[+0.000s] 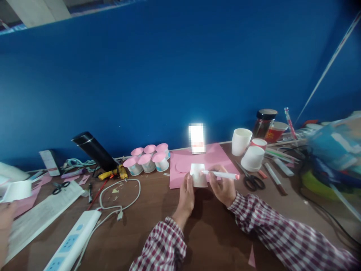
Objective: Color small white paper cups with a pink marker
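My left hand (186, 195) steadies a small white paper cup (198, 175) lying at the near edge of a pink paper sheet (217, 156) on the brown table. My right hand (224, 188) grips a white marker with a pink cap (222, 174), its tip touching the cup's side. A pink cut circle (182, 166) lies on the sheet just left of the cup. Both my sleeves are red-and-white plaid.
Several pink-topped cups (148, 158) stand left of the sheet, beside a yellow glue gun (114, 173) and a black flask (94, 150). White cups (248, 148), scissors (252, 180) and jars sit to the right. A power strip (73, 242) and another person's hand (7, 222) are at left.
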`<state>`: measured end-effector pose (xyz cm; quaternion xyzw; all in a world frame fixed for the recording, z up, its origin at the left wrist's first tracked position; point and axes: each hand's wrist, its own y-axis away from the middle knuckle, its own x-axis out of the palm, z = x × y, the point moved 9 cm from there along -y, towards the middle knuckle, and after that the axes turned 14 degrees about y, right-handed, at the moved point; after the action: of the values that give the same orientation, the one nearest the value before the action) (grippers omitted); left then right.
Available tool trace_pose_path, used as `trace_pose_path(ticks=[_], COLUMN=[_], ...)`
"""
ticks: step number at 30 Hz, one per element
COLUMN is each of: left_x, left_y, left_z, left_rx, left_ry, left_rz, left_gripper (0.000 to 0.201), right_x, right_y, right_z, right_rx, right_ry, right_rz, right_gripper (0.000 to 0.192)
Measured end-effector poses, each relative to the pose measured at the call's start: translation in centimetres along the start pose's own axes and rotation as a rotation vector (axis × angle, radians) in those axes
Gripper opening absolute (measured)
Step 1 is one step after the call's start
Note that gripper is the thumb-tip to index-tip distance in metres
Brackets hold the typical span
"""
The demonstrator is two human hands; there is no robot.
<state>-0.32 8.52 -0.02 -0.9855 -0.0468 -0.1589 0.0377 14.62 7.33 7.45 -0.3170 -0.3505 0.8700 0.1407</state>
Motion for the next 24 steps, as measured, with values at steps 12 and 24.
trace_pose_path(ticks=[12, 24], left_x=[0.83, 0.58], left_y=[0.03, -0.30], left_z=[-0.04, 0.36], left_rx=[-0.003, 0.029], left_ry=[0.021, 0.006], left_rz=[0.095, 0.102], left_gripper=[0.045, 0.046], right_x=[0.79, 0.82], right_y=[0.40, 0.29], right_z=[0.04, 0.16], right_rx=[-0.012, -0.041], right_ry=[0.034, 0.051], right_rz=[0.055, 0.057], right_gripper=[0.010, 0.011])
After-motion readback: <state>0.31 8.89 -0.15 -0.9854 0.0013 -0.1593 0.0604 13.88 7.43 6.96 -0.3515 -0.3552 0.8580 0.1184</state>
